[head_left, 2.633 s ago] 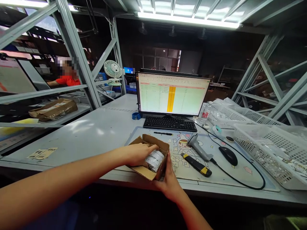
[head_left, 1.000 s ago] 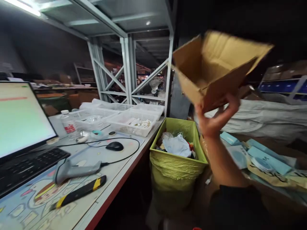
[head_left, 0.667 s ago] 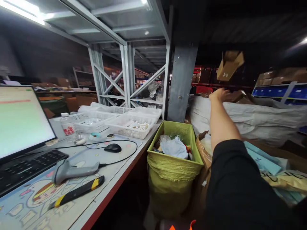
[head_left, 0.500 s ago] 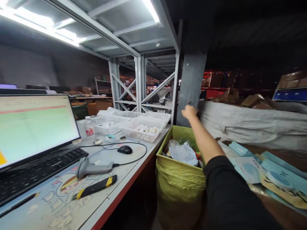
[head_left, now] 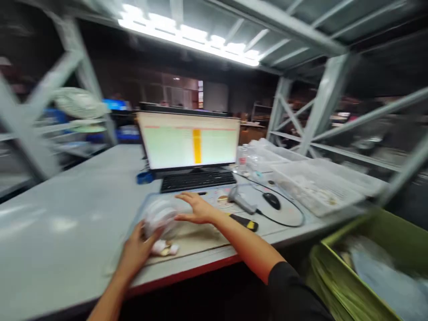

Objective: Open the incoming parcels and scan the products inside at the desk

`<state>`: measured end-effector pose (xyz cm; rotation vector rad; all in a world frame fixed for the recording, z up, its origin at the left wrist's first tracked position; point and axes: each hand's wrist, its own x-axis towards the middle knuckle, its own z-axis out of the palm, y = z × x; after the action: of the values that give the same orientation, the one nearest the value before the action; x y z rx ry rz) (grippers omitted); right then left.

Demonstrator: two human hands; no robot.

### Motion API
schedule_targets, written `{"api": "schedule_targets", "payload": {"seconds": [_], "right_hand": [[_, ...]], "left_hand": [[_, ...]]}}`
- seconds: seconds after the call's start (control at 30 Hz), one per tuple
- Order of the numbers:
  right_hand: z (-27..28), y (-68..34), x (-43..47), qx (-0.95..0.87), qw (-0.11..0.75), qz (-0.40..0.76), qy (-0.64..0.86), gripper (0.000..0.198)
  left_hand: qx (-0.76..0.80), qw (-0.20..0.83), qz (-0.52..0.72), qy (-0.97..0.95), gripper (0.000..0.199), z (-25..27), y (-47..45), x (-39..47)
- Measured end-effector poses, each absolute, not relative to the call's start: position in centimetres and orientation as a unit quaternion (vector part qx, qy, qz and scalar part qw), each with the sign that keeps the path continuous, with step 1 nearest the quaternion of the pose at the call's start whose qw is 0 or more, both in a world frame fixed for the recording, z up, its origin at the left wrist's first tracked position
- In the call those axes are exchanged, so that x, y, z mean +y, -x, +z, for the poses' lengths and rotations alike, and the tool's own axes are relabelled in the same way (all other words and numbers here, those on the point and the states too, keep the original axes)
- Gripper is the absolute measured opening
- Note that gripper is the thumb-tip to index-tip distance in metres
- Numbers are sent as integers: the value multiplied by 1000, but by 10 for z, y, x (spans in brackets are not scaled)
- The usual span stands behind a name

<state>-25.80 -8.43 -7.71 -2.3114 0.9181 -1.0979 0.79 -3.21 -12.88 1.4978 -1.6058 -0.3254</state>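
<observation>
The picture is motion-blurred. My left hand (head_left: 136, 250) grips a white plastic-wrapped bundle (head_left: 159, 217) from below, just above the desk mat (head_left: 203, 235). My right hand (head_left: 198, 207) lies with its fingers spread against the bundle's right side. A few small white and tan pieces (head_left: 164, 248) rest on the mat under the bundle. Past my right hand are a grey barcode scanner (head_left: 241, 203) and a black and yellow box cutter (head_left: 246, 222).
A monitor (head_left: 190, 141) and keyboard (head_left: 197, 180) stand behind the mat, with a mouse (head_left: 271, 200) and white baskets (head_left: 309, 187) to the right. A green lined bin (head_left: 364, 263) sits below the desk's right end. A blue tape roll (head_left: 144, 177) and a fan (head_left: 80, 105) are at left.
My right hand lifted the emptied cardboard box off the desk and threw it onto a pile at the right. The view swung back, and both hands are now on the white bundle.
</observation>
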Motion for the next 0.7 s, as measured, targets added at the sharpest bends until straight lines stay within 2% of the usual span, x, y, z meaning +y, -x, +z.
{"api": "schedule_targets", "payload": {"seconds": [0.1, 0.27, 0.37, 0.43, 0.53, 0.6, 0.7], "right_hand": [[-115, 209, -107, 247, 291, -377, 844, 93], [-153, 212, -119, 257, 413, -411, 771, 85], [-155, 222, -115, 252, 456, -401, 753, 91], [-151, 225, -112, 260, 446, -400, 757, 95], [-145, 228, -113, 288, 397, -409, 770, 84], [-144, 233, -119, 326, 367, -415, 766, 77], [-144, 246, -131, 412, 338, -414, 738, 81]], "left_hand": [[-634, 461, -193, -590, 83, -146, -16, -37], [-652, 449, -216, -572, 84, -154, -14, -36], [-666, 427, -230, -567, 84, -154, -10, -33], [-660, 415, -227, -584, 87, -154, -6, -31], [-637, 413, -198, -619, 92, -152, -2, -30], [-626, 414, -158, -642, 82, -150, -3, -28], [-642, 348, -94, -677, 55, -145, -15, -21]]}}
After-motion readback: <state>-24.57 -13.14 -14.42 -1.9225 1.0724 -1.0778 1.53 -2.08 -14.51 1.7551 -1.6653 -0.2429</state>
